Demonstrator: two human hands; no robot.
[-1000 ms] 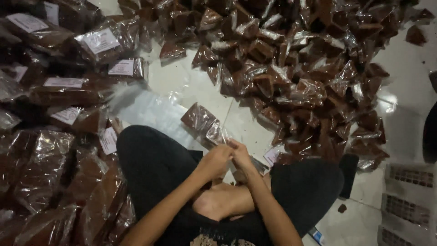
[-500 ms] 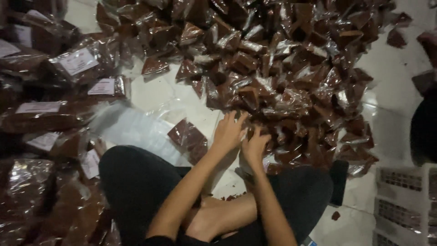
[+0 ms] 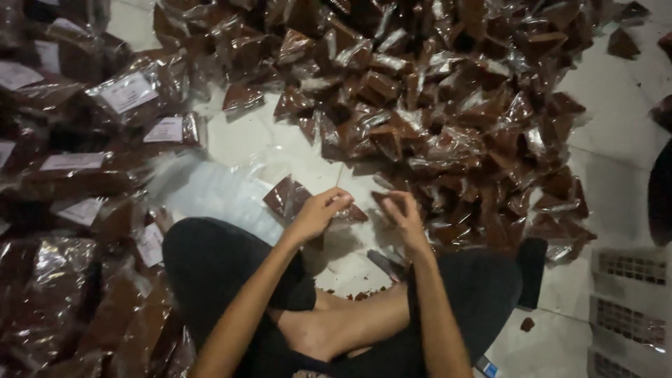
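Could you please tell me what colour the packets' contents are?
Dark reddish-brown, in clear plastic packets; head view.

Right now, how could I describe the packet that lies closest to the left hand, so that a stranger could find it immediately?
Start at the big heap of clear plastic packets with brown filling spread over the white tiled floor. Come towards the person's black-clad knees, where the left hand pinches something thin. Just beside that hand, on its left in the picture, lies a small brown packet; unlike the heaped ones, it sits apart on bare floor.

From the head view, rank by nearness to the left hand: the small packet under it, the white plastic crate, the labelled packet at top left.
1. Small packet, just left of the left hand.
2. Labelled packet, far upper left.
3. White plastic crate, far lower right.
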